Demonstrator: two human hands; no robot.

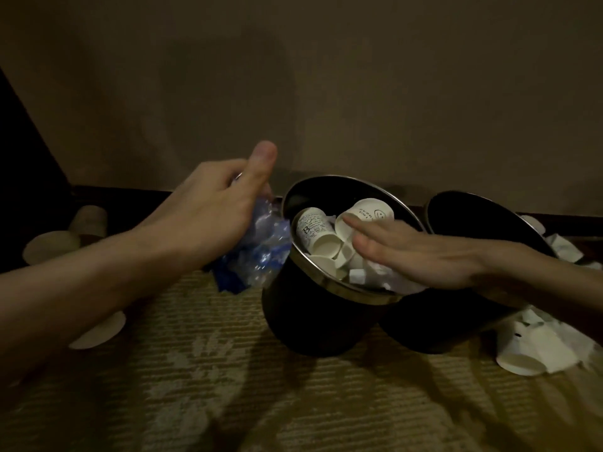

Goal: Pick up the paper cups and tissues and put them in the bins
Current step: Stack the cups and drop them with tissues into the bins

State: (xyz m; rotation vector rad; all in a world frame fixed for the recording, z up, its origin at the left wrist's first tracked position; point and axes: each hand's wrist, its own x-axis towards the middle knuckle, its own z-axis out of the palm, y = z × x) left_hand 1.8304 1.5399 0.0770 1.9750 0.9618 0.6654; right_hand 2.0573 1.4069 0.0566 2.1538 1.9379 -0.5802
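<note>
My right hand [408, 252] lies flat, fingers straight, pressing the paper cups [321, 236] down in the near bin [310, 314], and it's heaped to the rim. If I push unevenly one could pop out, or the bin could tip toward the second bin [473, 216] just beside it. My left hand [208, 207] clutches crumpled blue plastic [261, 252] by the rim, with little room for it there. Loose cups [49, 247] and tissues [548, 340] lie on the carpet [228, 386] on either side
</note>
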